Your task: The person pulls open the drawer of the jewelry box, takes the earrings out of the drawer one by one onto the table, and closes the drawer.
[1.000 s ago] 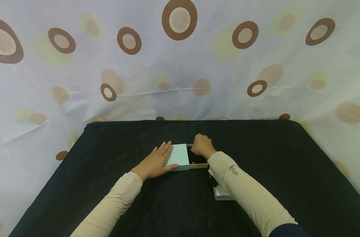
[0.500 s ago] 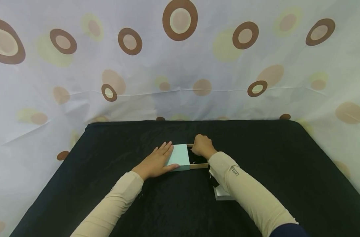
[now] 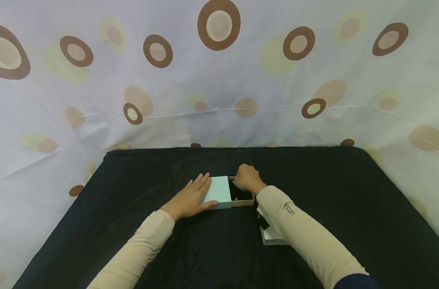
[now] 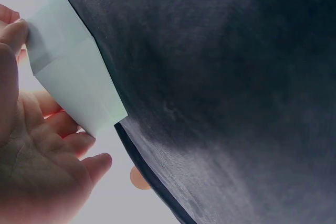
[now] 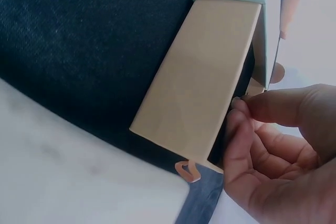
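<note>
Head view. Bench [image 3: 212,253] covered in black cloth, soft and faintly napped, far corners rounded. Midway between its left and right edges, nearer the far edge, lay a flat rectangular box: a mint-green slipcase [image 3: 221,190], smooth and matt like card, with a tan drawer [image 3: 242,203] standing part-way out towards the right edge. Drawer lining [image 3: 241,194] black; on it a tiny shiny piece [image 3: 235,198], shape too small to make out. Left hand [image 3: 188,198] lay flat over the slipcase, fingers straight and spread wide, thumb along the near side. Right hand [image 3: 249,178] was curled narrow over the drawer's outer end. Nearer the right edge, partly under the right forearm, a white box [image 3: 273,237], glossy, straight-sided, a black patch beside it. Both arms in wrinkled cream sleeves [image 3: 147,235]; dark lettering near the right cuff. Behind the far edge, a pale creased backdrop [image 3: 219,80] printed with brown and yellow ovals.

Left wrist view. Slipcase seen at an angle, crisp folded edges, plain faces. Thumb touched one edge; fingertips showed past another, palm turned to the lens.

Right wrist view. Drawer wall smooth, square-cornered, with a flat tan ribbon loop [image 5: 189,171] at its end. Thumb and forefinger tips met just at the lining; whether anything sat between them, could not tell.
</note>
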A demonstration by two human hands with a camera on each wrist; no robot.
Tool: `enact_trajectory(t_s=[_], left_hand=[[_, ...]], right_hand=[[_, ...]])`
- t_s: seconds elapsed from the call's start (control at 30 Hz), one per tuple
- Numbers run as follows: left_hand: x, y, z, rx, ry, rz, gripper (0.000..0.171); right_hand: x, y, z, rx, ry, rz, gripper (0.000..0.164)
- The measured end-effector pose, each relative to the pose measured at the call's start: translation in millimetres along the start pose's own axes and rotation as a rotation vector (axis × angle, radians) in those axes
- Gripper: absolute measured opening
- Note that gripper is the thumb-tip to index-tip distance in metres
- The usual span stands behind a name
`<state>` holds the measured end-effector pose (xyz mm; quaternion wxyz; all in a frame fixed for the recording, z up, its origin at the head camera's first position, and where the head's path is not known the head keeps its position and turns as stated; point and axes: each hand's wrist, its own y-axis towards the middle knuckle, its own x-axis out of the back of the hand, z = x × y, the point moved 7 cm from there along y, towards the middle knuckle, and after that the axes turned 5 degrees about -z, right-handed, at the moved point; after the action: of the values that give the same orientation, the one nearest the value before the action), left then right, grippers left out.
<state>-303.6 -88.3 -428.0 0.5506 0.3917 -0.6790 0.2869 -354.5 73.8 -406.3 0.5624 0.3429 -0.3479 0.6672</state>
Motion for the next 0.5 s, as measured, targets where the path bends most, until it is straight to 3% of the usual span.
enact_trajectory(t_s=[0.27,0.5], left_hand=[[-0.4,-0.7,-0.1,0.002,-0.001,0.006,0.085],[-0.7,0.2,-0.6,-0.001,0.007,-0.001,0.085]], right_hand=[[-1.0,-0.8,-3.0,-0.004,0.042,0.020,0.052],[6.9,-3.1,-2.3,0.046,0.080,0.022,0.049]])
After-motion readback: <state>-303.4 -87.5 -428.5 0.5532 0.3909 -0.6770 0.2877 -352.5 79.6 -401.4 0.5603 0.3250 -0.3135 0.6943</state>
